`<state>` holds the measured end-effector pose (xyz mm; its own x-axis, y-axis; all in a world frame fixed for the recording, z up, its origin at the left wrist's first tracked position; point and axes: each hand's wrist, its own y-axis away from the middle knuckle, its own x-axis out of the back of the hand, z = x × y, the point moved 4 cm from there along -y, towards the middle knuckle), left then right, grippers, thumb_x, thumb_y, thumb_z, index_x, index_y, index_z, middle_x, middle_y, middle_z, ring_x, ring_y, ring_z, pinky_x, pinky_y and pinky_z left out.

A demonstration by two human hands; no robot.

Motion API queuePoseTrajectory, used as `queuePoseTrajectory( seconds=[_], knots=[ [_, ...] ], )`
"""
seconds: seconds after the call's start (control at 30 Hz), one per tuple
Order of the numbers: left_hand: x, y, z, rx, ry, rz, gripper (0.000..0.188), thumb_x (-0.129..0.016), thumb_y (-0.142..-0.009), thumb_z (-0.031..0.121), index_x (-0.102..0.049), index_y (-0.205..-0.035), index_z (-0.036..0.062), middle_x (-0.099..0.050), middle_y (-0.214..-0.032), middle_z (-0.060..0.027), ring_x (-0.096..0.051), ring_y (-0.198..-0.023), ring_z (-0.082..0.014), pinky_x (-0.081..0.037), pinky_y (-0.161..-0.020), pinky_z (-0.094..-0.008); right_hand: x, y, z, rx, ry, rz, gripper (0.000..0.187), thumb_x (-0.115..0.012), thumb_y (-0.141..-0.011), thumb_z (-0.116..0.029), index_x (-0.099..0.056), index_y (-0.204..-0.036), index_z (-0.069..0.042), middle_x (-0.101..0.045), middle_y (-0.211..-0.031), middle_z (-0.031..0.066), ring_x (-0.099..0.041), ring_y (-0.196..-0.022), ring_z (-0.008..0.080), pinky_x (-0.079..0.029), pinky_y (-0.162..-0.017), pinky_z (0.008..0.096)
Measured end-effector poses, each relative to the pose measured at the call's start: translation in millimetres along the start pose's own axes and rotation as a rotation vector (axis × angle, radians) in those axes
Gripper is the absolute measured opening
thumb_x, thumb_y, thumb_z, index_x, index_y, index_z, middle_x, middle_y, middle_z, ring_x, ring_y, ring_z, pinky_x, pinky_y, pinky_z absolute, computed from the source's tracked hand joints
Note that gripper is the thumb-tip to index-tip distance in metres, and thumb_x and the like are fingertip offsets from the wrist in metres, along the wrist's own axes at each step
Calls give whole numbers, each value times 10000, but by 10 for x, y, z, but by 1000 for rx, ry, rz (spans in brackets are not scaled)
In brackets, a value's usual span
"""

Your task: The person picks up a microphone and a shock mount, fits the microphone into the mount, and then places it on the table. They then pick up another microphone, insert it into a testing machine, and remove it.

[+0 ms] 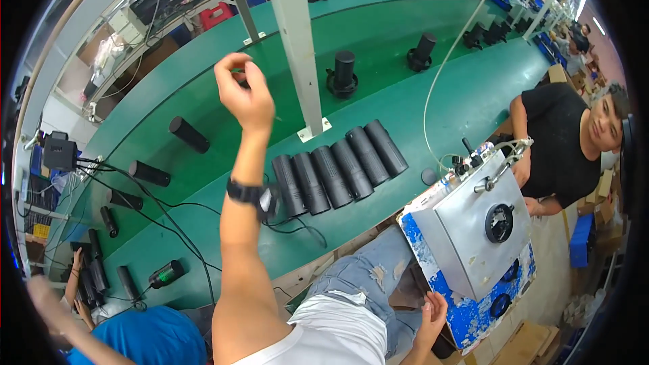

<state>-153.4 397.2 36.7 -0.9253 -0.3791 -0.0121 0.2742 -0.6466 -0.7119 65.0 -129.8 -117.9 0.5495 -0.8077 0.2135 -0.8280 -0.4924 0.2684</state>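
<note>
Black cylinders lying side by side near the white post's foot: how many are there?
6 on the green workbench, left to right: leftmost cylinder, second cylinder, third cylinder, fourth cylinder, fifth cylinder, rightmost cylinder. None in this row seems hidden.

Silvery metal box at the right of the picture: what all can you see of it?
The silvery metal box has flat sides, straight edges and scuffed patches. A round black fitting is set in its broad face, and a shiny metal rod-like fitting sits near that face's upper edge. It stands on a worn blue-and-white board, turned at an angle in view. The bare right hand is near, apart from it; whether the black-shirted co-worker touches its far side is unclear.
</note>
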Motion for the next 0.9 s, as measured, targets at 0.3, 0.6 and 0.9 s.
queuePoseTrajectory(
  seconds=[0.3,0.6,0.9],
  knots=[
    [86,126,-1894,89,-875,-569,426,-716,-788,241,-490,-1144,179,-473,-1157,-141,-543,-1005,-414,-512,-805,-498,235,-186,-289,136,72,7,385,-512,-904,-43,-441,-1277,23,-559,-1195,164,-540,-1093,227,-389,-975,330],
    [695,492,489,-344,-1,-386,158,-548,-749,66,-655,-855,18,-628,-842,-123,-608,-808,-275,-488,-749,-340,19,-101,-776,301,26,-76,321,-538,-915,-114,-500,-1195,38,-583,-1129,129,-564,-1082,221,-416,-959,335],
    [-350,2270,1629,541,1186,-1508,420,-505,-879,259,-538,-1204,-4,-584,-1109,-135,-541,-1010,-190,-410,-898,-306,-1446,-424,-1187,-41,-754,-1151,757,-551,-835,-584,-478,-1196,77,-613,-1020,205,-640,-911,263,-522,-812,345]
  ],
)
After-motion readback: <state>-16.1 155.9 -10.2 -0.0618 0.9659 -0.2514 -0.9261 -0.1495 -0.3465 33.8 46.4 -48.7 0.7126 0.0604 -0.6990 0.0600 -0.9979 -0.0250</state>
